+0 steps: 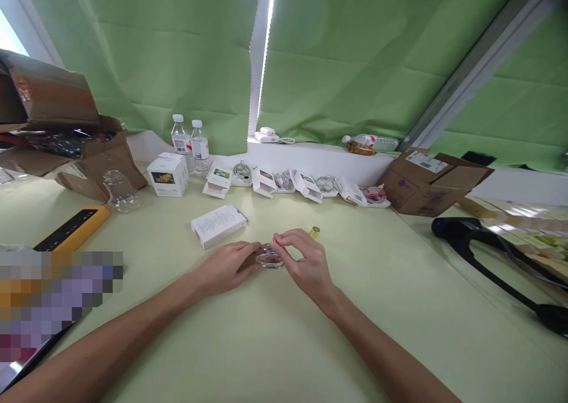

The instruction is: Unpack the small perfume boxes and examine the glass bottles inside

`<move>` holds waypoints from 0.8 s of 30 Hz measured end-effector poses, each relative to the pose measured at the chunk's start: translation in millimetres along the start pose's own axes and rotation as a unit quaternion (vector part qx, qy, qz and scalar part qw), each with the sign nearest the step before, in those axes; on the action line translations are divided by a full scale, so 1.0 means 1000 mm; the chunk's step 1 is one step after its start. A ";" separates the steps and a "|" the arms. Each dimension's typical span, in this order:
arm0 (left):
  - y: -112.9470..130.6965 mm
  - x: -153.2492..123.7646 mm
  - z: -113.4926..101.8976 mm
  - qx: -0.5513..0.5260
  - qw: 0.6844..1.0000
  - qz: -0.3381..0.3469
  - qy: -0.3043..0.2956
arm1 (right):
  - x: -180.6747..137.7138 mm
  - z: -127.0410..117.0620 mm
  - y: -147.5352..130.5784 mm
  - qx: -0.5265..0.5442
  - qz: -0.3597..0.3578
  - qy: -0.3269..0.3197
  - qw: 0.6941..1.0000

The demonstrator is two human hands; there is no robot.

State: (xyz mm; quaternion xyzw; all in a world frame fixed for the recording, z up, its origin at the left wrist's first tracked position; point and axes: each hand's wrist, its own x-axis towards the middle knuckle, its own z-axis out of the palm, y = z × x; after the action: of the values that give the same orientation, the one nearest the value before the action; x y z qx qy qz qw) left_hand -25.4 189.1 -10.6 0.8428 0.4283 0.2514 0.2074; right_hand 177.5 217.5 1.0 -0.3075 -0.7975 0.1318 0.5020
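Note:
A small round clear glass container (270, 258) with something reddish inside rests on the pale yellow table (275, 338) between both hands. My left hand (226, 267) holds its left side with the fingertips. My right hand (302, 258) pinches its top and right side from above. A small gold cap (315, 232) lies just behind my right hand. A white printed box (218, 225) lies flat a little behind my left hand.
Along the back stand a white box (168, 174), two water bottles (190, 144), a row of open small boxes and glass jars (284, 182). A clear jar (119, 191), a yellow-edged device (73, 228), cardboard boxes (426, 181) and a black handled tool (497, 249) lie around.

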 end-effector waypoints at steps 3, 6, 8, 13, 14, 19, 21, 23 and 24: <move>0.000 0.000 0.000 -0.001 1.000 0.000 -0.001 | 0.000 0.002 0.000 -0.002 0.017 0.010 1.000; 0.000 0.000 0.001 0.001 1.000 0.000 0.000 | -0.001 0.003 0.001 -0.001 0.029 0.017 0.999; -0.001 0.000 0.001 0.003 1.000 0.000 0.001 | -0.001 0.002 0.003 -0.001 0.015 0.016 1.000; -0.001 0.000 0.001 0.010 1.000 0.001 0.005 | -0.001 -0.002 0.004 -0.011 -0.048 0.004 0.999; -0.001 0.000 0.001 0.010 1.000 0.002 0.005 | 0.000 -0.003 0.003 -0.011 -0.053 0.002 0.999; -0.001 0.000 0.001 0.002 1.000 0.001 0.007 | 0.001 -0.003 -0.002 -0.009 -0.031 -0.002 0.999; -0.001 0.000 0.001 0.005 1.000 -0.001 0.002 | 0.001 -0.002 -0.003 -0.009 -0.020 0.000 1.000; -0.002 0.000 0.000 0.009 1.000 -0.002 0.000 | 0.001 -0.001 -0.003 -0.008 -0.016 0.007 1.000; -0.002 0.000 0.000 0.011 1.000 -0.002 0.000 | 0.001 -0.001 -0.002 -0.008 -0.017 0.009 1.000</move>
State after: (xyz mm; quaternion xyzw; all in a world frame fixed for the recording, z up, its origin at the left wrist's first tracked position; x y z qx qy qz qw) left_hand -26.5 189.5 -11.8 0.8443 0.4323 0.2466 0.1984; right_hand 177.2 216.4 3.5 -0.2994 -0.7989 0.1139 0.5091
